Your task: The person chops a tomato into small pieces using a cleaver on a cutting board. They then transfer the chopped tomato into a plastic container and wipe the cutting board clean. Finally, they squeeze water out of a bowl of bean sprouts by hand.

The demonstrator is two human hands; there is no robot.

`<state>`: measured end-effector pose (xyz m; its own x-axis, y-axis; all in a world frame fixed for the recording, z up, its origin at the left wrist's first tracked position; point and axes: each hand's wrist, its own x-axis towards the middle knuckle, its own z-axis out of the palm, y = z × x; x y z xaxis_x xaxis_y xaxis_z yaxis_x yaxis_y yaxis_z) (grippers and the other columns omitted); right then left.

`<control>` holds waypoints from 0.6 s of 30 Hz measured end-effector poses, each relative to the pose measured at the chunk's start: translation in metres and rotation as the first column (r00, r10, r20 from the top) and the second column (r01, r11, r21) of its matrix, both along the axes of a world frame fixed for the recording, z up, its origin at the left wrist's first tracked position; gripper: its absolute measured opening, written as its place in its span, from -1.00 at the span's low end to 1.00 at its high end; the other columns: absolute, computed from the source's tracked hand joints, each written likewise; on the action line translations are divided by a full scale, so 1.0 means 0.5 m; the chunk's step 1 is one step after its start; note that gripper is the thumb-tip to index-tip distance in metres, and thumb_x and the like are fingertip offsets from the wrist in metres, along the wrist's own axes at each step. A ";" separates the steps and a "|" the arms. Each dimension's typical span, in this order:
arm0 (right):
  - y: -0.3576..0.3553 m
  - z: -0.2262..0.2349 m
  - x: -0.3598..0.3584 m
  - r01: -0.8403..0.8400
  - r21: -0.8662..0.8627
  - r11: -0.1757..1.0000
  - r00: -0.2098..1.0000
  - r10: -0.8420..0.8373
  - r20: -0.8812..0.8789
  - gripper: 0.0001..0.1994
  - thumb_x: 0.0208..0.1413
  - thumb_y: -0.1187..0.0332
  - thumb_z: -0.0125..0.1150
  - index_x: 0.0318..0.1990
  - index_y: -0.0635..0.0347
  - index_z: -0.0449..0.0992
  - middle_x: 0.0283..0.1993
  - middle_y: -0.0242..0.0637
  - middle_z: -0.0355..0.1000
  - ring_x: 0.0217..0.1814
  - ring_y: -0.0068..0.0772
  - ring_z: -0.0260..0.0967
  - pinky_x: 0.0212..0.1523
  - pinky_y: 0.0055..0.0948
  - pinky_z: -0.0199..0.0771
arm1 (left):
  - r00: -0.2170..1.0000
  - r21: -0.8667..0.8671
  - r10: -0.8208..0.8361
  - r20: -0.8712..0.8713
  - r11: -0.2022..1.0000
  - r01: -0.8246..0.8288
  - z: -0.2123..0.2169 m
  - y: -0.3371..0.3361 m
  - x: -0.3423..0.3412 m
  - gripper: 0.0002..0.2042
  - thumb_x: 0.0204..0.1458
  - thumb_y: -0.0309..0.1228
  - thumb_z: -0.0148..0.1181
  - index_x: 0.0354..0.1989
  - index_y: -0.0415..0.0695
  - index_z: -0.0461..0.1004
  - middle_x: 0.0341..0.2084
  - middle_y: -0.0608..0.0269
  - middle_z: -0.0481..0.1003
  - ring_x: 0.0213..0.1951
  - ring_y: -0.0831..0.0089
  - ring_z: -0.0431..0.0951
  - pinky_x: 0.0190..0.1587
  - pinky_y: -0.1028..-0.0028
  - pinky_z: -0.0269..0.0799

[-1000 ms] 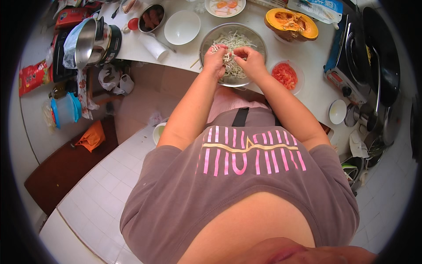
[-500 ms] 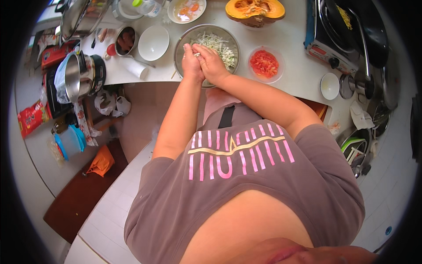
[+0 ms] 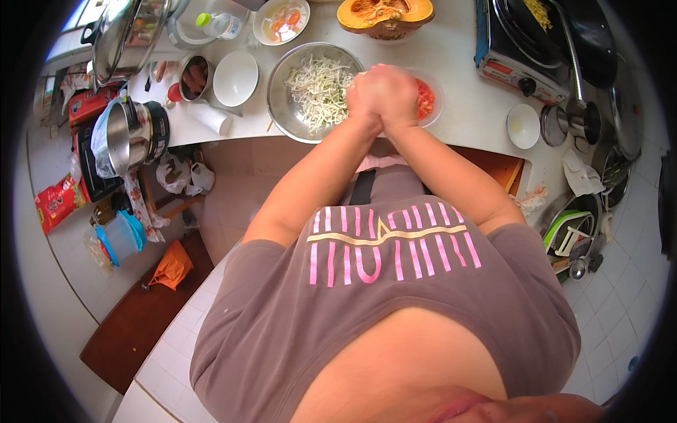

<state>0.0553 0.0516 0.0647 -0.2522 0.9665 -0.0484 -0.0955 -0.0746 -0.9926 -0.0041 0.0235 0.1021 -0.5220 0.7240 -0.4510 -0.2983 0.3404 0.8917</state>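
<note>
My left hand [image 3: 367, 92] and my right hand [image 3: 403, 93] are pressed together, fingers closed, just above the counter. They hover over the right rim of a wide steel bowl [image 3: 278, 120] holding pale shredded vegetable [image 3: 317, 88]. Whatever lies between my palms is hidden. Right behind my right hand sits a small dish of chopped red tomato [image 3: 426, 99], partly covered by the hand.
On the white counter [image 3: 458, 60] are a cut pumpkin half [image 3: 384, 14], an egg plate [image 3: 281, 20], an empty white bowl [image 3: 235, 77] and a small sausage bowl [image 3: 194, 74]. A stove [image 3: 518, 56] with a dark pan [image 3: 564, 28] stands right. A steel pot [image 3: 130, 134] sits left.
My hands went from picking at the shreds over the bowl to clasping tightly together, and they have shifted toward the bowl's right rim. The view has also moved.
</note>
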 end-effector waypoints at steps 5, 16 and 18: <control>0.041 0.067 0.064 0.121 -0.558 0.821 0.939 -0.278 -0.204 -0.80 0.22 0.44 0.00 -0.11 0.37 0.48 -0.12 -0.17 0.52 -0.14 -0.43 0.45 -0.03 -0.47 0.46 | 0.757 -0.027 0.290 0.585 0.940 -0.340 -0.017 0.050 0.083 -0.75 0.09 -0.55 -0.14 -0.08 -0.26 0.38 -0.19 0.06 0.45 -0.14 0.21 0.51 -0.06 0.26 0.48; 0.026 0.024 0.117 0.140 -0.456 0.879 0.967 -0.219 -0.127 -0.75 0.25 0.24 0.10 -0.31 0.27 0.46 -0.35 -0.27 0.52 -0.30 -0.48 0.44 -0.21 -0.47 0.48 | 0.828 0.040 0.110 0.550 0.987 -0.158 -0.042 0.037 0.128 -0.80 0.15 -0.50 -0.13 -0.13 -0.20 0.41 -0.18 0.11 0.45 -0.13 0.24 0.50 -0.01 0.26 0.46; 0.032 0.039 0.119 0.241 -0.382 0.892 0.971 -0.218 0.102 -0.74 0.27 0.22 0.09 -0.34 0.26 0.43 -0.37 -0.28 0.51 -0.34 -0.49 0.44 -0.24 -0.46 0.49 | 0.781 0.040 0.109 0.615 0.985 -0.169 -0.020 0.033 0.132 -0.81 0.19 -0.42 -0.12 -0.20 -0.20 0.43 -0.21 0.14 0.47 -0.18 0.30 0.50 -0.04 0.30 0.45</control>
<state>0.1148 0.0676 0.0840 -0.0115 0.8982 -0.4394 -0.1029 -0.4382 -0.8930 0.0620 0.0401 0.0922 -0.2587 0.7169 -0.6474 -0.8266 0.1826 0.5324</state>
